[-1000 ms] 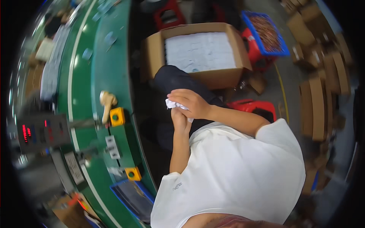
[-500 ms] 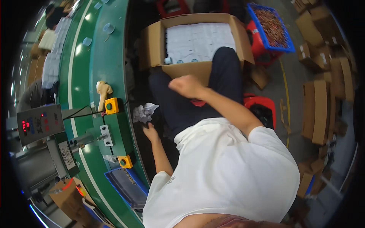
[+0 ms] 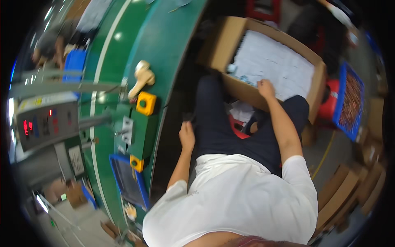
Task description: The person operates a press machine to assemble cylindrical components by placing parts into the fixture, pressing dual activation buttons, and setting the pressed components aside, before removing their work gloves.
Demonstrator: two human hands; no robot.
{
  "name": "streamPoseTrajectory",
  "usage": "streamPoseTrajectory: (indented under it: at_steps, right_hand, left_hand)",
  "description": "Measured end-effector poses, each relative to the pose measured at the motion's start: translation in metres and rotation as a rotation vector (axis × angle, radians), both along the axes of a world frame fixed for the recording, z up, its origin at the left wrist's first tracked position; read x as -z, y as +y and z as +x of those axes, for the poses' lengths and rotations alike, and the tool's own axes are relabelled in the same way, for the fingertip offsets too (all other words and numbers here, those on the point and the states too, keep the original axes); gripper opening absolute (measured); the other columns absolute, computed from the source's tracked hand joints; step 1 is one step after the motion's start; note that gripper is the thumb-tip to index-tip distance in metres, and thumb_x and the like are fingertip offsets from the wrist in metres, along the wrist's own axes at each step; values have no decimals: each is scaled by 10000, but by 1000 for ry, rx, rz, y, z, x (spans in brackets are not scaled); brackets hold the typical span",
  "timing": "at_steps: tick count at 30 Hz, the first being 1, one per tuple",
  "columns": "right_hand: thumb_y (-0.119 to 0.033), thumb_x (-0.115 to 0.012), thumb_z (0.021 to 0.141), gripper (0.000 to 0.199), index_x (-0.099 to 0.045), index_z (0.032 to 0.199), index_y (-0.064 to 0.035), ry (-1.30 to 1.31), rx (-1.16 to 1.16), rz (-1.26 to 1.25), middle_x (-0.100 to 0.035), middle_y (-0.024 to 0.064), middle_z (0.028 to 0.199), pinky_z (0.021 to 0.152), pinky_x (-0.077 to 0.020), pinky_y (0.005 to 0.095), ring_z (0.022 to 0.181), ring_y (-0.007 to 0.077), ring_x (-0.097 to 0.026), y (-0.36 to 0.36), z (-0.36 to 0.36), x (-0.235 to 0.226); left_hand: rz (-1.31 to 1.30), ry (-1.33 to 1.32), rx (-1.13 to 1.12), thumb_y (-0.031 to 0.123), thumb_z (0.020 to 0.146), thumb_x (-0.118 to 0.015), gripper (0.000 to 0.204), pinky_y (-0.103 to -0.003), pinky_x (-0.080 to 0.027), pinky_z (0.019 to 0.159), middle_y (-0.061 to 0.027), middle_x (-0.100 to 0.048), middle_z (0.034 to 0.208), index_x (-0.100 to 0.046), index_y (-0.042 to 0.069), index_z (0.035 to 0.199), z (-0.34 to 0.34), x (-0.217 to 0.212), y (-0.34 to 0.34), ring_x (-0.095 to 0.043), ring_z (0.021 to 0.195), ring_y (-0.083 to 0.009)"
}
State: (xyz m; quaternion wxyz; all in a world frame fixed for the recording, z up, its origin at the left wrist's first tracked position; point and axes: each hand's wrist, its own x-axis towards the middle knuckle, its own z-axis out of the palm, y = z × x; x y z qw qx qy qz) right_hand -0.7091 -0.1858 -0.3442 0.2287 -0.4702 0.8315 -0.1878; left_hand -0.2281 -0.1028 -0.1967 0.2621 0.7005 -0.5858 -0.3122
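Note:
My right hand (image 3: pixel 266 89) is over the near wall of a large open cardboard carton (image 3: pixel 242 87), its fingers curled. What it holds, if anything, is hidden. White layered material (image 3: pixel 273 61) fills the carton, and a few small pale-blue pieces (image 3: pixel 246 79) lie along its near left side. Beside my left thigh and the bench edge, my left hand (image 3: pixel 187 135) is closed; a small dark shape (image 3: pixel 187 117) shows at its fingertips, too blurred to name.
On my left, the green bench (image 3: pixel 164 57) carries yellow button boxes (image 3: pixel 146 103), a blue-rimmed tray (image 3: pixel 131 183), a tan glove-like object (image 3: pixel 143 78) and a machine with a display (image 3: pixel 48 123). A blue basket (image 3: pixel 349 101) of copper-coloured bits stands right of the carton. Other people work nearby.
The view has swung, shifting the bench and carton in the picture. My right hand has gone from above my lap to the carton's near wall. My left hand is now away from the crumpled white material.

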Motion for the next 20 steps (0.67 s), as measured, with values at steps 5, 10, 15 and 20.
streamPoseTrajectory:
  at_steps: [5,10,15,20]
  right_hand:
    - [-383,-683,1031,382,-782,1048,-16,-123,-180,-153,-758,222,1144,960,-543,524,1090,432,-705,-6,18,-19]
    - [-359,-660,1058,379,-776,1071,2,-138,-121,-232,-750,217,1147,962,-539,507,1086,429,-694,-7,14,-25]
    - [-328,-632,1090,368,-770,1107,13,-237,-103,-342,-742,223,1143,962,-537,479,1079,427,-690,-9,12,-34]
    - [-337,-627,1109,379,-753,1136,20,-360,-68,-342,-739,206,1157,1008,-517,431,1103,302,-699,4,17,-49]
  left_hand:
    - [-543,-87,326,117,1078,-648,123,-413,-556,729,-177,-726,892,-720,18,1085,-61,-146,-82,-730,826,-317]
    - [-609,-679,181,265,1056,-693,408,-508,-546,967,-242,-734,1133,-662,45,1399,-95,-230,-175,-720,1131,-365]
    - [-324,-730,-65,214,1005,-733,685,-543,-505,1120,-300,-692,1336,-472,82,1625,-78,-207,-243,-642,1295,-470]
    - [-75,-510,-2,161,937,-774,801,-557,-559,1049,-332,-543,1548,-421,104,1654,-69,-216,-250,-584,1396,-522]
